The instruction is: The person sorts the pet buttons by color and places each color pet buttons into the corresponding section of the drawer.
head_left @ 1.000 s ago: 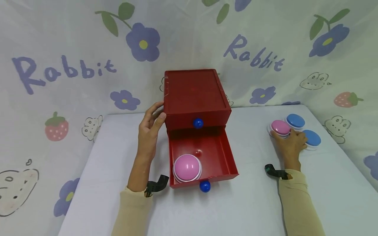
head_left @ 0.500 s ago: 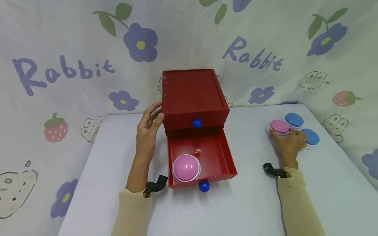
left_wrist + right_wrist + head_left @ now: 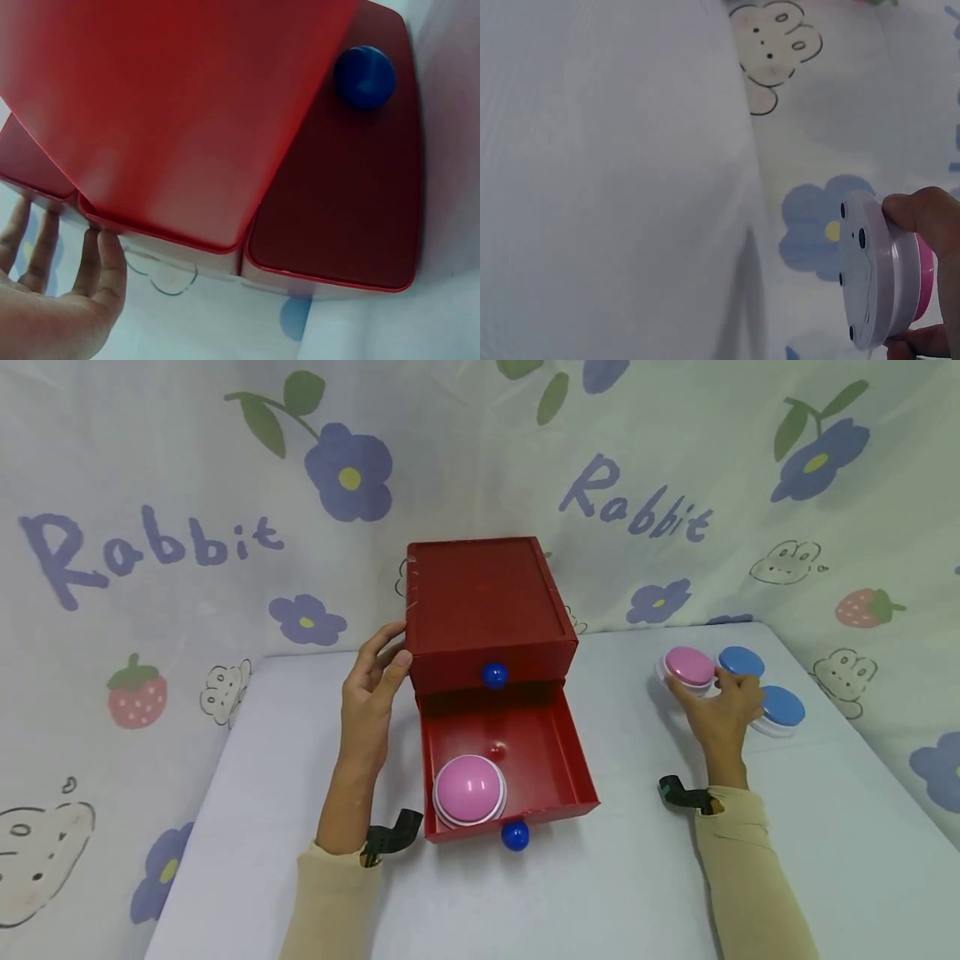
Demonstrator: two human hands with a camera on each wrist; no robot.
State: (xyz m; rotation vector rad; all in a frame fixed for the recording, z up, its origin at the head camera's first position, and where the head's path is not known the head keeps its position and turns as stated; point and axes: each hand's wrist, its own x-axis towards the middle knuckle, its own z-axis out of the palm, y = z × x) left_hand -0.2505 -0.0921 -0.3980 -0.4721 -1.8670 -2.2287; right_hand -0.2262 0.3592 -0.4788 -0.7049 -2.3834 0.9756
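My right hand pinches a round pink buzzer button with a white base, between thumb and fingers. The right wrist view shows the button's white underside with small dark feet, tilted and off the table. Two blue buzzer buttons lie beside that hand. My left hand rests its fingertips against the left side of the red drawer cabinet. In the pulled-out red drawer, a second pink buzzer button sits at the front left.
The drawer's blue knob sticks out toward me. Another blue knob is on the pushed-in drawer above. A lower pushed-in drawer front appears in the left wrist view. A printed cloth hangs behind the white table.
My right hand has lifted the pink buzzer button off the table and shifted it slightly left, away from the blue ones. The left hand keeps its place on the cabinet.
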